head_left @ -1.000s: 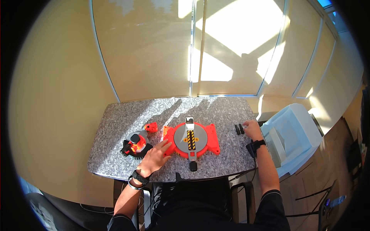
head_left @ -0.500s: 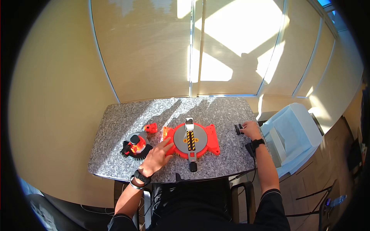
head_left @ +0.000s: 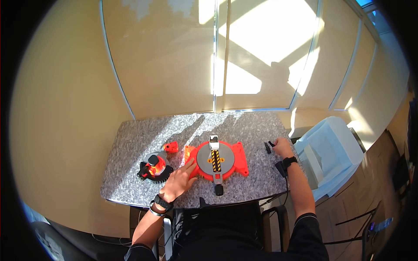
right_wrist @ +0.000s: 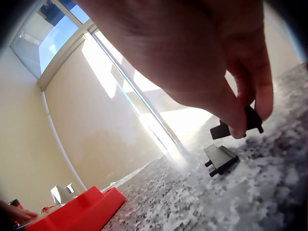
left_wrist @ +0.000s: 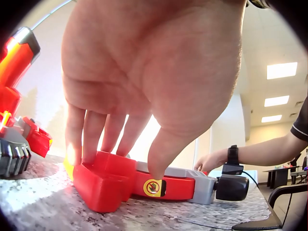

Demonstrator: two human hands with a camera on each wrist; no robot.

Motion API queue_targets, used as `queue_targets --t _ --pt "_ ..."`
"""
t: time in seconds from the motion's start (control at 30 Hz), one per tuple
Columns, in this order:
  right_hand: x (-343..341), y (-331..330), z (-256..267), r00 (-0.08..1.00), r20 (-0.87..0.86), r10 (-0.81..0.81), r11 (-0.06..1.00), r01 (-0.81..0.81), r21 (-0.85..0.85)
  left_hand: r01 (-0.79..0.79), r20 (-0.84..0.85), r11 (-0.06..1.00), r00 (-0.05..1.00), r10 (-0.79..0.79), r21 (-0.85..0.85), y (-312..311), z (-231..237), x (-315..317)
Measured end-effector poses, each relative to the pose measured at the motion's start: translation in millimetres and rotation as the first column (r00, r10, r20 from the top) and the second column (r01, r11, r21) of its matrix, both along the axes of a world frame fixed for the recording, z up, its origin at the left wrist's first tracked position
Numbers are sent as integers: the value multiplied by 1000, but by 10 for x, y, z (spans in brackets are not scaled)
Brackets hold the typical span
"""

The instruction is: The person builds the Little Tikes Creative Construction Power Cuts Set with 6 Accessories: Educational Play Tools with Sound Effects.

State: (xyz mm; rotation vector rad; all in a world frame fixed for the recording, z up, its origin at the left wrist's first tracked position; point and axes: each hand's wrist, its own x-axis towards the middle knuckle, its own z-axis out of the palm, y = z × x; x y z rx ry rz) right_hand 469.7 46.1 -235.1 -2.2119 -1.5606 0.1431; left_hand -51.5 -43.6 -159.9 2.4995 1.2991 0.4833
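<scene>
My left hand (head_left: pixel 177 182) rests with extended fingers on the left end of the red base (head_left: pixel 241 159), which carries a grey round plate (head_left: pixel 203 158) with a black-and-yellow striped strip. In the left wrist view the fingertips and thumb touch the red plastic (left_wrist: pixel 102 187). At the table's right side my right hand (head_left: pixel 284 148) pinches a small black piece (right_wrist: pixel 221 131) between thumb and fingers, just above the tabletop. A second dark piece (right_wrist: pixel 221 159) with two pegs lies beside it on the table.
A red and black saw-like part (head_left: pixel 156 167) and a small red piece (head_left: pixel 171 147) stand left of the base on the speckled table (head_left: pixel 130 130). A black device (head_left: pixel 281 168) with a cable is by my right wrist. A blue-lined white bin (head_left: pixel 333 148) stands at the right.
My right fingers have closed on one black piece and shifted it slightly away from the other. My left hand has settled lower against the base's left end. The head view has tilted slightly.
</scene>
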Motion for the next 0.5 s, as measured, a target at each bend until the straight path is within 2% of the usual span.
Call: queue_targets --t 0.1,0.17,0.2,0.27,0.3,0.37,0.5 --pt "-136 -43 115 998 45 43 997 -46 58 1 7 1000 1000 -1 14 -10 18 5" --pt "-434 -218 479 975 -110 191 977 -178 114 3 10 999 1000 -3 33 -10 13 14" --pt "-538 -248 543 976 -109 190 978 -178 114 -7 29 999 1000 6 34 0 4 17" --pt "-725 -269 621 910 -180 373 921 -341 187 -17 48 999 999 16 36 29 -31 15" --pt "-822 -271 642 910 -180 374 921 -341 187 -31 52 998 998 28 60 45 -65 10" --pt "-1022 -278 684 843 -220 492 867 -450 213 -46 56 995 998 41 85 54 -78 4" --pt "-1351 -321 798 811 -215 544 838 -509 199 -54 24 997 998 53 58 63 -77 4"
